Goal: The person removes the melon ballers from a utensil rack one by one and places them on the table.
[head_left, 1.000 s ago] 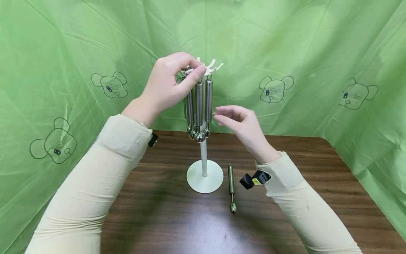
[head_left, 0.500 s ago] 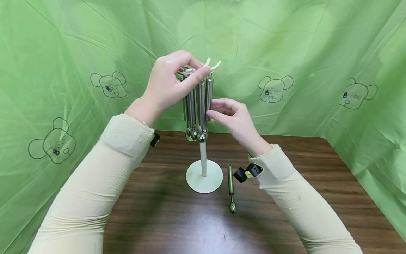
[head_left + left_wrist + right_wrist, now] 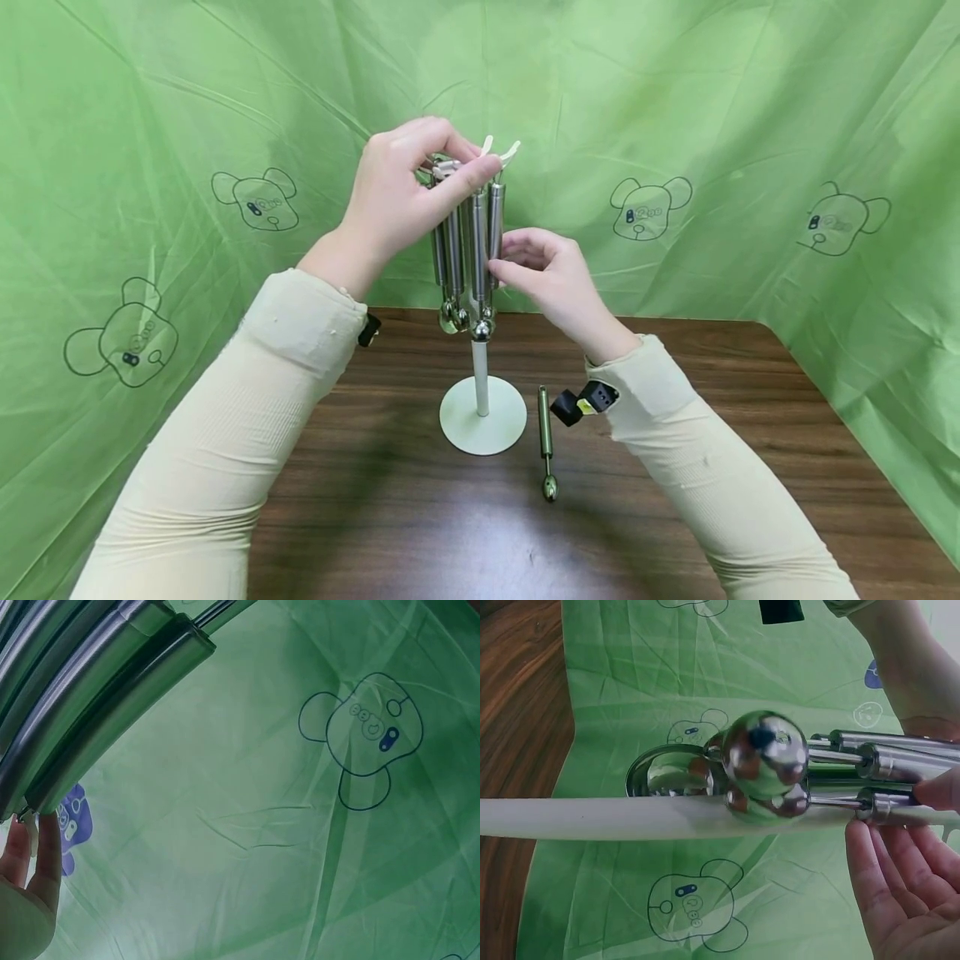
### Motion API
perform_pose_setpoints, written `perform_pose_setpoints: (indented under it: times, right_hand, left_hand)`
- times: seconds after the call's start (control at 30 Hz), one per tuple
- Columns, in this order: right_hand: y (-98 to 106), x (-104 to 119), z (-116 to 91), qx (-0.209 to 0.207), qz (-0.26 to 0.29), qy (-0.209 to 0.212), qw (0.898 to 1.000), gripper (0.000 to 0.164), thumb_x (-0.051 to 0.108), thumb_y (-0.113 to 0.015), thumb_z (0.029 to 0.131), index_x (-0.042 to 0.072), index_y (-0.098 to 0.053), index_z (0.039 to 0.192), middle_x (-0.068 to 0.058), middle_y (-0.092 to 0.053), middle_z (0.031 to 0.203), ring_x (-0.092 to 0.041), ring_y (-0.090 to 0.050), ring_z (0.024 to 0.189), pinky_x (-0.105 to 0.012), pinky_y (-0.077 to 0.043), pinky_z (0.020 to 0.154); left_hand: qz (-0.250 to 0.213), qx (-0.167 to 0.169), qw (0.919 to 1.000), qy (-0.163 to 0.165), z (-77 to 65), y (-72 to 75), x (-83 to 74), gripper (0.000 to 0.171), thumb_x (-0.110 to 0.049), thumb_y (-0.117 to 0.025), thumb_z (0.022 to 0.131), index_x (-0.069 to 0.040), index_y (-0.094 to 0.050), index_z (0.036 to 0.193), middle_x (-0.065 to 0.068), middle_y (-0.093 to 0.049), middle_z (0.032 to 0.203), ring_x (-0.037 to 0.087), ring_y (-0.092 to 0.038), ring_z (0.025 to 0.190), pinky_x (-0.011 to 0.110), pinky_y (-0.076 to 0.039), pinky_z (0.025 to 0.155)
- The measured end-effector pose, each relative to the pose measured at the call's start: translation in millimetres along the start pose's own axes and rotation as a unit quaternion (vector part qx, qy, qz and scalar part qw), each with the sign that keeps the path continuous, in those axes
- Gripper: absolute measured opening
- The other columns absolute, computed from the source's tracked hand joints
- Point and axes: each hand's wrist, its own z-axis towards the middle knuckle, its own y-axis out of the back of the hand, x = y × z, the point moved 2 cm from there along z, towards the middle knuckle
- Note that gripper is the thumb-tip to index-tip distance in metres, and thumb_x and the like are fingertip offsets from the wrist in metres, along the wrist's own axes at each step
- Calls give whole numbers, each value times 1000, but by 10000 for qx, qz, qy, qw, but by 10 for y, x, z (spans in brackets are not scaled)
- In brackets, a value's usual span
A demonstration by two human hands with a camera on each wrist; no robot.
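Note:
Several steel melon ballers [image 3: 455, 258] hang, bowls down, from the hooked top of a white stand [image 3: 480, 433]. My left hand [image 3: 405, 187] grips that hooked top, thumb in front and fingers behind, partly hiding the hooks. Lower down on the right side, my right hand [image 3: 551, 267] pinches the handle of one hanging melon baller [image 3: 497, 212]. In the right wrist view, the thumb lies on the handle [image 3: 892, 808] with the fingers beneath it, and shiny round bowls [image 3: 769, 761] cluster beside the white post [image 3: 592, 817].
Another melon baller [image 3: 546, 425] lies on the brown wooden table [image 3: 405, 517], right of the stand's round base. Green cloth [image 3: 555, 83] with printed bear faces encloses the back and sides. A small black camera [image 3: 581, 402] sits on my right wrist.
My right hand has moved left to the hanging melon ballers and taken hold of one handle. The hooked top has turned slightly under my left hand, and the hanging melon ballers have shifted.

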Motion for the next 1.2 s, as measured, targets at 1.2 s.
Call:
perform_pose_setpoints:
  times: [1.2]
  right_hand:
    - [231,203,-145,-336,325,123,9988,23,1,-70,87,-2,-67,110,5,-74,89,-12,-69,69,-30,-60,72]
  left_hand:
    - [168,16,9998,-115,-21,-16,45,26,-32,-62,95,-9,-71,87,2,-76,105,11,-67,96,26,-50,83]
